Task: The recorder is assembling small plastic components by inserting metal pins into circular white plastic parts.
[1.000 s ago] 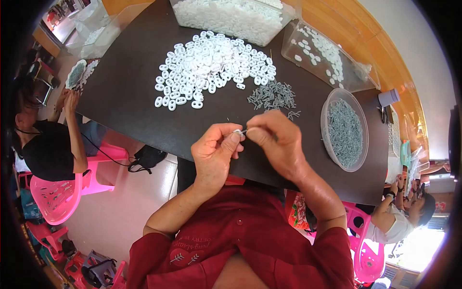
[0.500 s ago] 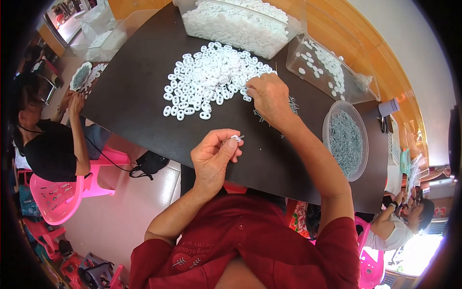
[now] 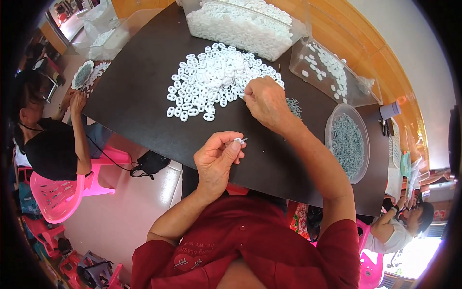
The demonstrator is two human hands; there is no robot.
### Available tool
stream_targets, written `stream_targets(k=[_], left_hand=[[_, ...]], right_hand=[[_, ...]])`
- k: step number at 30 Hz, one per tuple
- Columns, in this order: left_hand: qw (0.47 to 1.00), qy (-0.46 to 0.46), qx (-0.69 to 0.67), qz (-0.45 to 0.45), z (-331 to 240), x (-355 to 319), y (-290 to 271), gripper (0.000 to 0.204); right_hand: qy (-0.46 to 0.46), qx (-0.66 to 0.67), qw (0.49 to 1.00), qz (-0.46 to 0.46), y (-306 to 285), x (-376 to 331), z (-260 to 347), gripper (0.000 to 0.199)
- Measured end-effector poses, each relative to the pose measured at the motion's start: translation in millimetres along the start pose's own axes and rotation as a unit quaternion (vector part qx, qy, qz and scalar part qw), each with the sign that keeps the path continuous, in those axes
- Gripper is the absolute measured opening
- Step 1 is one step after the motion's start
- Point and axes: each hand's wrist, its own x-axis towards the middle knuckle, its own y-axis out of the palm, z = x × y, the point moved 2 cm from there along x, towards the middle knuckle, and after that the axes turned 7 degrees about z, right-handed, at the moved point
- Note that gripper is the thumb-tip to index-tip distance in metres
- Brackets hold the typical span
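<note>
My left hand [image 3: 215, 161], in front of the table's near edge, is closed in a pinch. Between its thumb and fingers sits a small white plastic piece [image 3: 238, 140] with a grey screw [image 3: 244, 139] sticking out to the right. Farther off, my right hand [image 3: 267, 102] reaches over the table, fingertips pinched on a white oval piece [image 3: 242, 96] at the pile's near right edge; the fingers partly cover it. That pile [image 3: 211, 77] is made of white two-hole oval plastic pieces. Grey screws [image 3: 293, 107] lie loose beside my right wrist, partly hidden by it.
A clear bin [image 3: 240, 30] of white pieces stands behind the pile. Right of it are a tilted clear tray [image 3: 308, 79], a round tub [image 3: 368, 139] of grey screws and a purple cup [image 3: 390, 110]. One person [image 3: 53, 139] works at far left, another [image 3: 404, 224] at far right.
My right hand has shifted slightly left and nearer along the pile's edge, its fingertips now on a white piece. My left hand keeps its pinch. The whole view has drifted a little.
</note>
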Motion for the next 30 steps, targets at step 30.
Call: stream_targets(k=[30], left_hand=[[0.998, -0.026, -0.061, 0.001, -6.1, -9.8, 32.5, 0.016]], right_hand=[[0.188, 0.502, 0.843, -0.042, -33.8, -120.2, 60.3, 0.019]])
